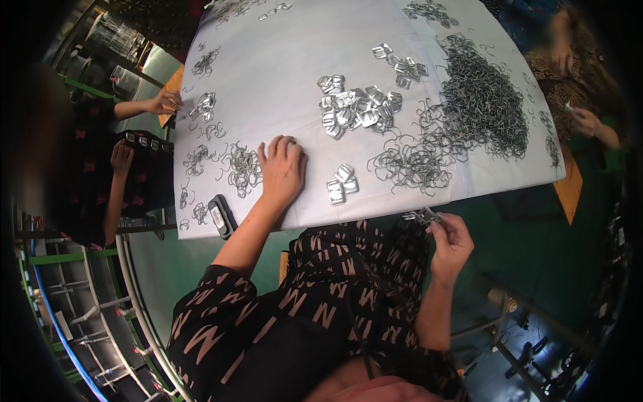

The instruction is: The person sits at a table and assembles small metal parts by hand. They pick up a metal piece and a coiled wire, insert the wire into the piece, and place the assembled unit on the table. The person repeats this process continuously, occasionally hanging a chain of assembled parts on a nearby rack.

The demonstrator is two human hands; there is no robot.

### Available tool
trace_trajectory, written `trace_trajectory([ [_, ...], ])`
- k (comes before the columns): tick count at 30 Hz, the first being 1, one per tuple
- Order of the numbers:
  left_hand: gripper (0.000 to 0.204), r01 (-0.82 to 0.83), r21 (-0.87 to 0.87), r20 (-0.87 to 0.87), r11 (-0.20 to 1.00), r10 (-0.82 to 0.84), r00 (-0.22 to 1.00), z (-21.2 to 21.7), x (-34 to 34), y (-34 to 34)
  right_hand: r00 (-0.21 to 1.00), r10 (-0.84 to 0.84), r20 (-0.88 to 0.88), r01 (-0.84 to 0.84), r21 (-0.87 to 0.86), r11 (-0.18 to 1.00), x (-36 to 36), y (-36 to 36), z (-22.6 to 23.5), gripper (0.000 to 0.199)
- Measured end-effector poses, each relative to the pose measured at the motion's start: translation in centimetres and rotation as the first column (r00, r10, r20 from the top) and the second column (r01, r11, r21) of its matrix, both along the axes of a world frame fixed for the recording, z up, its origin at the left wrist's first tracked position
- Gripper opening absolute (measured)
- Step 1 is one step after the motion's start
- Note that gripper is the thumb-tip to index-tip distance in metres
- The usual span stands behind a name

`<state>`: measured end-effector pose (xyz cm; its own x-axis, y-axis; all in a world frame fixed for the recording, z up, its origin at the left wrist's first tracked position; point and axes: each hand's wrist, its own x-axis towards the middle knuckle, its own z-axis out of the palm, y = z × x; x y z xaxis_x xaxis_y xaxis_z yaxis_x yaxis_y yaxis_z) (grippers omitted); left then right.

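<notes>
My left hand (282, 171) rests palm down on the white tabletop, its fingers a little bent and apart. Just left of it lies a small heap of bent wire hooks (242, 167). Past the table's front edge, above my lap, my right hand (451, 242) pinches small shiny metal pieces (423, 216) between thumb and fingers; their exact shape is too small to make out. A few silver metal buckles (343, 184) lie on the table between my hands. Farther back is a larger cluster of silver buckles (362, 107).
A big pile of wire hooks (485, 100) covers the table's right side, with looser hooks (408, 164) nearer me. A dark block (221, 216) sits at the front left corner. Co-workers' hands show left (164, 102) and right (586, 124); metal racks stand at lower left.
</notes>
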<state>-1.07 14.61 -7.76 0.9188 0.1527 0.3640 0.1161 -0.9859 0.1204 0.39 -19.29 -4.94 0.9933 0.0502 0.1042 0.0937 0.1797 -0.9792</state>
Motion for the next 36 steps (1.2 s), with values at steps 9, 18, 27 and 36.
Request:
trace_trajectory([
  [9, 0.011, 0.105, -0.201, 0.156, 0.974, -0.074, 0.985, 2.0, 7.2, -0.6, 0.999, -0.029, -0.026, 0.029, 0.007, 1.000, -0.2, -0.2, 0.2, 0.013],
  [18, 0.009, 0.417, -0.366, 0.074, 0.832, -0.421, 0.904, 1.5, 14.6, -12.5, 0.999, -0.042, 0.005, 0.042, -0.001, 0.999, -0.5, 0.0, 0.6, 0.013],
  [27, 0.008, 0.429, -0.114, -0.069, 0.896, -0.438, 0.896, 0.3, 17.1, -15.8, 0.998, -0.061, 0.011, 0.061, -0.011, 0.998, -0.5, -0.5, 0.7, 0.013],
  [36, 0.008, 0.563, 0.014, -0.067, 0.826, -0.561, 0.825, 0.8, 17.0, -15.5, 0.999, -0.049, 0.000, 0.049, 0.004, 0.999, -0.5, -0.2, 0.2, 0.013],
])
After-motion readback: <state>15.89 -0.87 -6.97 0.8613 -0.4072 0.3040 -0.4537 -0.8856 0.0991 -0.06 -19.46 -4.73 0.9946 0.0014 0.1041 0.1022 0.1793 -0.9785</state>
